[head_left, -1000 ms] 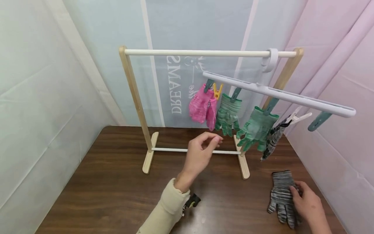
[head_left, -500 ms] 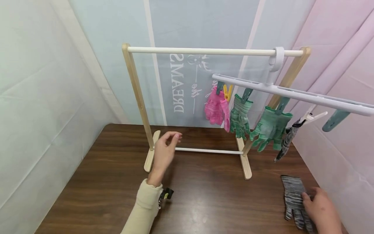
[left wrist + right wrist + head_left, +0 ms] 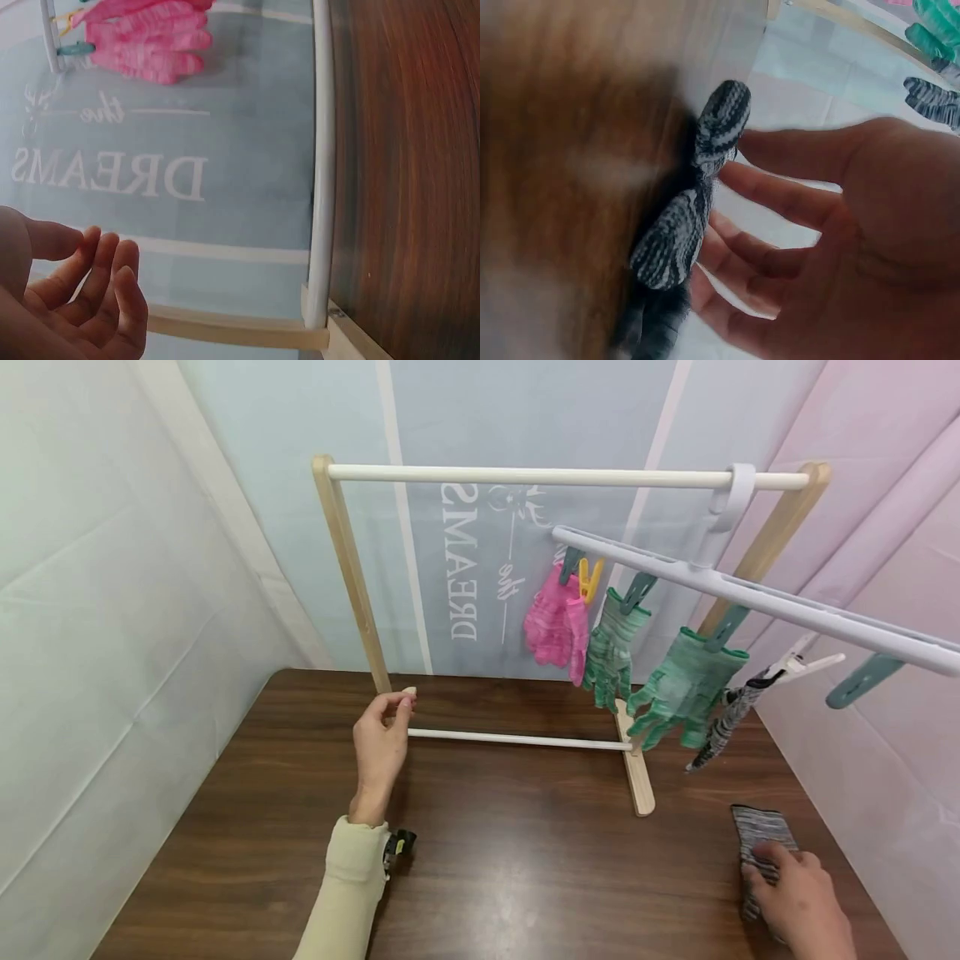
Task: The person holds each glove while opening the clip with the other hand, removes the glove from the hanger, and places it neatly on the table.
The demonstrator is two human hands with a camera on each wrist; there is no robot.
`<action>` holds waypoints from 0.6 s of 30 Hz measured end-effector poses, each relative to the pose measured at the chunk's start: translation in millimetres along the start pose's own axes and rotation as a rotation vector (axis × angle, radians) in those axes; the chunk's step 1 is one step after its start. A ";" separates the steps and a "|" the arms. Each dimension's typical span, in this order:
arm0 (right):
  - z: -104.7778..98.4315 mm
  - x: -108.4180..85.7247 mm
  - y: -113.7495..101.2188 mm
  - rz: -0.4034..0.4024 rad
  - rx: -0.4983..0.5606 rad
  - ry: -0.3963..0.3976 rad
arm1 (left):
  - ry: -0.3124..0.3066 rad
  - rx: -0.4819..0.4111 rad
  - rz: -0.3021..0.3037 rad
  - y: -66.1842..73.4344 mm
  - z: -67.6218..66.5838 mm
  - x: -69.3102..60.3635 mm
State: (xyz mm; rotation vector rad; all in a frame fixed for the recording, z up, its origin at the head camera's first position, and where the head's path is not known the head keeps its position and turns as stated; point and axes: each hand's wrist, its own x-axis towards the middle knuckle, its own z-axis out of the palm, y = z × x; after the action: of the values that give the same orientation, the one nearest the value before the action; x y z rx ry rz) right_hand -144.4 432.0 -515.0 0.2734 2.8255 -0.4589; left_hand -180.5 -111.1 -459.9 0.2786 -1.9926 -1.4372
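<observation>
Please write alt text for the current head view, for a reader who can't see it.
A person's right grip touches a striped gray glove on a dark table; the left grip hovers near a drying rack. A hanger on the rack holds clipped pink gloves, green gloves and a striped dark glove.

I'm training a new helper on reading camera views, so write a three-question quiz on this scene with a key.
1. Multiple choice: What colour is the clip gripping the dark glove that hangs from the hanger?
A yellow
B white
C pink

2. True or false: The left hand is apart from the hanging pink gloves.

3. Fill in: The right hand touches a striped glove lying on the ____.

Key: 1 B, white; 2 true; 3 table.
</observation>
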 end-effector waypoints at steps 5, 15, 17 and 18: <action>2.8 9.4 3.0 -0.016 -0.004 -0.025 | 0.062 0.010 0.003 -8.5 -6.5 5.3; 7.8 4.3 2.0 0.048 0.032 0.035 | 0.057 0.074 -0.063 -27.3 -12.4 31.7; 9.8 2.3 1.2 0.059 0.038 0.051 | 0.011 0.082 -0.078 -31.1 -11.7 36.8; 10.8 1.5 0.8 0.061 0.040 0.061 | -0.013 0.084 -0.082 -33.1 -11.2 39.4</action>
State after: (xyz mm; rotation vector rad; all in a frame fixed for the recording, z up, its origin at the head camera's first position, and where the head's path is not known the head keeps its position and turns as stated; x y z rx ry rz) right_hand -143.1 429.4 -525.4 0.3867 2.8600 -0.5029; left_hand -210.2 -152.7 -472.8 0.3933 -2.0761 -1.4111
